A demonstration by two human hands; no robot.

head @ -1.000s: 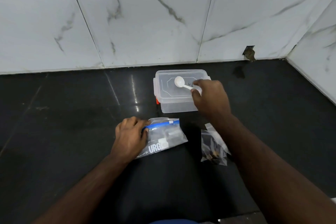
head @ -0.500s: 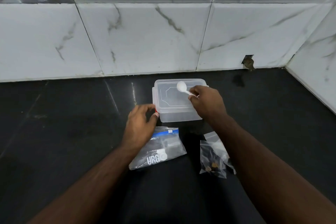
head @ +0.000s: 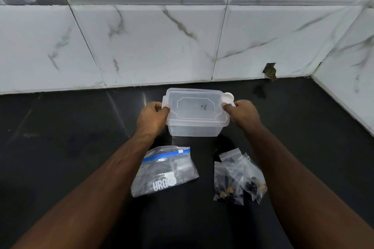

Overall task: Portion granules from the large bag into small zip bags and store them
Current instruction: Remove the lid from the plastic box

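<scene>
You are gripping the clear container (head: 195, 114) at both ends. Your left hand (head: 152, 116) is curled onto the left clip, thumb pressing the lid's edge. Your right hand (head: 241, 115) is working the right clip with its fingertips while also pinching the handle of the white scoop (head: 228, 98), whose bowl is sticking up over the lid's far right corner.

The step in hand looks like unlatching the lid (head: 194, 105) so the filled bags can go inside. Doing two jobs with the right hand is the weak point: the scoop is likely costing you purchase on that clip. Consider setting it down on the black counter (head: 60, 147) first, or tucking it firmly into the palm so the fingertips are free. Pull both clips outward evenly, keeping the box pressed down so it is not sliding toward the tiled wall (head: 141, 46). An empty box this light will probably jump when a clip lets go.

The small zip bags (head: 238, 180), holding dark granules, are lying in a loose pile near your right forearm. The large bag (head: 164, 170), blue-striped at its seal, is lying flat to their left, apart from them. Lift the lid away from both.
</scene>
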